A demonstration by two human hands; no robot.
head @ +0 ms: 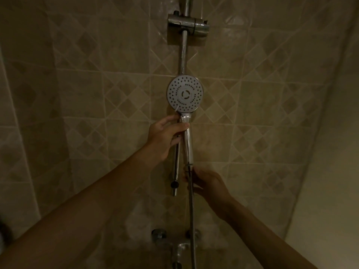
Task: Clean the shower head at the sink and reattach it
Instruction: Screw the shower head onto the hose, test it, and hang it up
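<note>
The shower head [185, 93] has a round white face with dark nozzle holes and a chrome handle; it stands upright in front of the vertical chrome slide rail [183, 55]. My left hand [165, 136] grips the handle just below the face. My right hand [206, 183] is closed around the metal hose [192, 210] at the nut where it meets the bottom of the handle. The chrome holder bracket [188, 24] sits high on the rail, above the head, with nothing in it.
Beige patterned tiles cover the wall in dim light. A chrome mixer tap [174, 243] is mounted low in the middle, with the hose running down past it. The rail's lower end [174, 185] hangs between my hands. A wall corner curves at the right.
</note>
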